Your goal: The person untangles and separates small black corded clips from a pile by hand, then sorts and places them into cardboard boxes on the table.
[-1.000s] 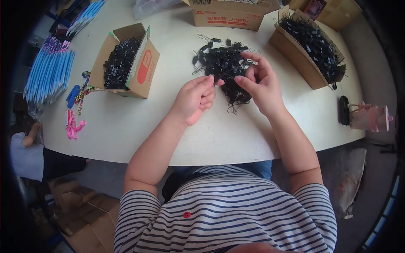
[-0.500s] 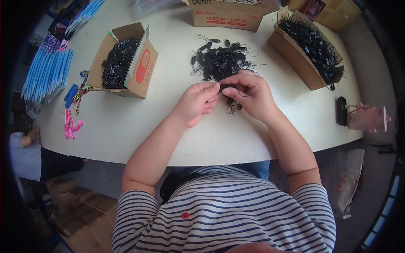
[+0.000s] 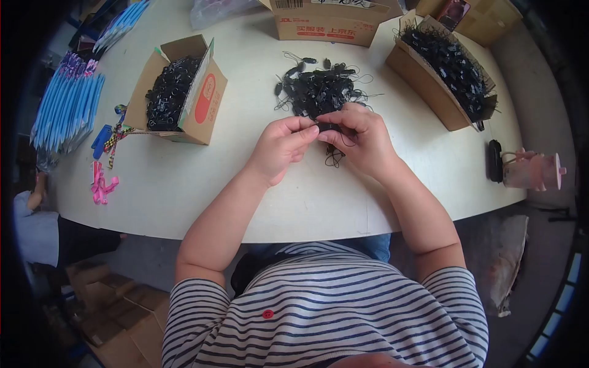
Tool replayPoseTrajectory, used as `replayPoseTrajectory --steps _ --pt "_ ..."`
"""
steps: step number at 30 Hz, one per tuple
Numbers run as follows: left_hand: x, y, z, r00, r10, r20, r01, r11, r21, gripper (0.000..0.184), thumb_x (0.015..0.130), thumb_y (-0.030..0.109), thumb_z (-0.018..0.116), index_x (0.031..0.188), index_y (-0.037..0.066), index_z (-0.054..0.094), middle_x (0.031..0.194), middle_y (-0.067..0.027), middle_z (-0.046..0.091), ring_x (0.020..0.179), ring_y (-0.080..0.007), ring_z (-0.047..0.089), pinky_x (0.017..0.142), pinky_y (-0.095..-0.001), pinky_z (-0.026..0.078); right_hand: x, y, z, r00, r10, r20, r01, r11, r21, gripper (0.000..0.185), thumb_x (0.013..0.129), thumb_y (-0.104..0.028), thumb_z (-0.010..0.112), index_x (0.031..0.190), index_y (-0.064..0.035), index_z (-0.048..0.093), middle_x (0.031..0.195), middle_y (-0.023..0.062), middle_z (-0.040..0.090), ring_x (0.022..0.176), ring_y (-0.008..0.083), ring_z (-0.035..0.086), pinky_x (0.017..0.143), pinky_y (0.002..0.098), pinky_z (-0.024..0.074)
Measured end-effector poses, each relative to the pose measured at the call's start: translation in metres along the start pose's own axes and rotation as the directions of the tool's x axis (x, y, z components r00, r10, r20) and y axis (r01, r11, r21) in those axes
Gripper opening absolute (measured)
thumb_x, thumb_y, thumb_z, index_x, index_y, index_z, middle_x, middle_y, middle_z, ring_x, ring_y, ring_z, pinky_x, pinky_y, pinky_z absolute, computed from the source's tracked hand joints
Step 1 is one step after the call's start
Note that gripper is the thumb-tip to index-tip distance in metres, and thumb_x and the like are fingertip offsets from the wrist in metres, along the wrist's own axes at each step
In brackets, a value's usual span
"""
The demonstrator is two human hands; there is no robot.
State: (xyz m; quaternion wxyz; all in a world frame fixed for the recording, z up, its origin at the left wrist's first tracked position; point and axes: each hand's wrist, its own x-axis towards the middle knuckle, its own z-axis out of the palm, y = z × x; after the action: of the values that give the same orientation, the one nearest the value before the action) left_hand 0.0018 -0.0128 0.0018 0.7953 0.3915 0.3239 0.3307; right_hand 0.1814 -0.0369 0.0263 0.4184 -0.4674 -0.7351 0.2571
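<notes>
Between my two hands is a small black plastic clip point(image 3: 329, 127) with a thin cord loop, partly covered by my fingers. My left hand point(image 3: 283, 147) pinches its left end between thumb and forefinger. My right hand point(image 3: 363, 140) is closed around the other end, thumb below and fingers above. Just beyond the hands lies a loose pile of black corded pieces point(image 3: 319, 89), and a few more cord loops point(image 3: 334, 158) show beneath my right hand.
An open carton point(image 3: 211, 113) of black clips stands left, another carton point(image 3: 417, 92) of black corded parts right. A printed box point(image 3: 325, 29) is at the back. Blue packets point(image 3: 67, 110), pink straps point(image 3: 103, 184) and a pink cup point(image 3: 534, 172) lie toward the sides. A person point(image 3: 40, 227) is at far left.
The hands stay nearly in place, with the fingers shifting slightly on the black clip. The whole view has moved a little, so the table items appear slightly further left.
</notes>
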Motion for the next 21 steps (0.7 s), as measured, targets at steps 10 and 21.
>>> replayPoseTrajectory --steps 10,21 --pt "0.0026 -0.0025 -0.0021 0.998 -0.050 -0.036 0.049 0.999 -0.011 0.008 0.084 0.013 0.058 0.083 0.005 0.057 0.058 0.0077 0.040 0.045 -0.0005 0.029 0.041 -0.0175 0.020 -0.0028 0.0003 0.0012 0.992 -0.123 0.001 0.122 0.986 -0.116 0.017 0.069 -0.005 0.069 0.085 -0.0034 0.063 0.071 0.0091 0.054 0.062 0.0267 0.055 0.053 0.0339 0.0453" --pt "0.0027 -0.0024 -0.0007 0.997 -0.063 -0.038 0.063 0.998 -0.001 0.009 0.084 0.013 0.059 0.084 0.004 0.057 0.059 0.0072 0.041 0.046 -0.0010 0.030 0.041 -0.0173 0.021 -0.0042 0.0031 0.0035 0.988 -0.155 0.003 0.153 0.978 -0.145 0.014 0.070 -0.005 0.068 0.082 -0.0043 0.062 0.070 0.0080 0.052 0.061 0.0255 0.054 0.053 0.0332 0.0443"
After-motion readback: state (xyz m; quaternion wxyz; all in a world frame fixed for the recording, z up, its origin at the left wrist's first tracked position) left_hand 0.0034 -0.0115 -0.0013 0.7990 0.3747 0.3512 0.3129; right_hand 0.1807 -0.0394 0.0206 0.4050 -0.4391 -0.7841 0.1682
